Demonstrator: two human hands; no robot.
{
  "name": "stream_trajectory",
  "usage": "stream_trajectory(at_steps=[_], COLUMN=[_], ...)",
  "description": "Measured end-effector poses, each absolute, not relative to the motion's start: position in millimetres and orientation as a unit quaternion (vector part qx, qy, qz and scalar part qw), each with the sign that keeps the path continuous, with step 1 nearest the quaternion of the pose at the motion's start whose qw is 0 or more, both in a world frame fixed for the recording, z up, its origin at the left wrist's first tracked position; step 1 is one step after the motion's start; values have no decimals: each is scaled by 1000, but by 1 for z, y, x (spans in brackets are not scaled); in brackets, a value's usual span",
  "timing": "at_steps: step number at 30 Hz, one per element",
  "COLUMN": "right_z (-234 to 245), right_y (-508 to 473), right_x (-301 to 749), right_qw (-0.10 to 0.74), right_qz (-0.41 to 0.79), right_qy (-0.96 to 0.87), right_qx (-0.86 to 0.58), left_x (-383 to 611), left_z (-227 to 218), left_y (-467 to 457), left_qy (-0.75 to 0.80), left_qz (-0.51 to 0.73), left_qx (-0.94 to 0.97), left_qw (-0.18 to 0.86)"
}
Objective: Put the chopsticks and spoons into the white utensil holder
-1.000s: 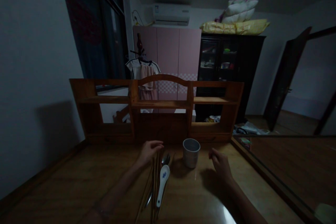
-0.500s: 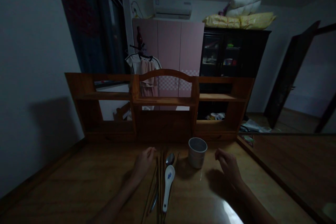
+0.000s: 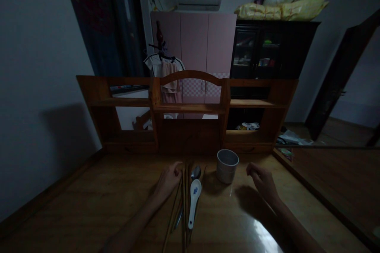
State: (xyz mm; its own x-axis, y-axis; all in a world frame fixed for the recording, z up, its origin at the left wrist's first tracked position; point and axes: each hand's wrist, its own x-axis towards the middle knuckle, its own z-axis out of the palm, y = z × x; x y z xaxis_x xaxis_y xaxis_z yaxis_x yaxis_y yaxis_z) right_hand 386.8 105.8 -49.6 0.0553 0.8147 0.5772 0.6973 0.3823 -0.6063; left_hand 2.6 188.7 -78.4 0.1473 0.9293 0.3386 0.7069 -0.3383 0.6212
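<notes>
My left hand [image 3: 168, 178] is just left of a bundle of chopsticks [image 3: 184, 197], its index finger stretched toward their far ends and the thumb a little apart. I see nothing in it. Lying on the chopsticks is a white ceramic spoon [image 3: 194, 199] with a blue mark in its bowl. A metal spoon [image 3: 196, 172] shows its bowl just beyond. Right of the utensils stands a grey metal cup [image 3: 227, 168], upright. My right hand [image 3: 263, 180] hovers to the right of the cup, apart from it, fingers curled in with nothing visible in them.
A wooden shelf unit [image 3: 190, 107] rises along the back of the wooden table [image 3: 118, 189]. The wall [image 3: 44, 67] borders the left side, and a raised edge [image 3: 308, 189] runs down the right. Pink cabinets [image 3: 194, 43] stand farther back.
The view has tilted down and shifted slightly, so table things appear higher and farther right. My left index finger has extended beside the chopsticks. The right hand stays curled.
</notes>
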Motion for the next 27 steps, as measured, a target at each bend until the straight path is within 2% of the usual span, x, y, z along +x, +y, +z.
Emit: stream_trajectory(at_steps=[5, 12, 27], right_z=[-50, -48, -47], right_y=[106, 105, 104], right_x=[387, 386, 386], right_qw=[470, 469, 468], right_qz=[61, 59, 52], right_qy=[-687, -688, -687], right_qx=[-551, -551, -553], left_x=[6, 10, 10], left_z=[-73, -69, -66], left_y=[184, 176, 167], left_qy=[520, 534, 594], left_qz=[378, 361, 219], left_qx=[754, 755, 774], left_qw=[134, 118, 4])
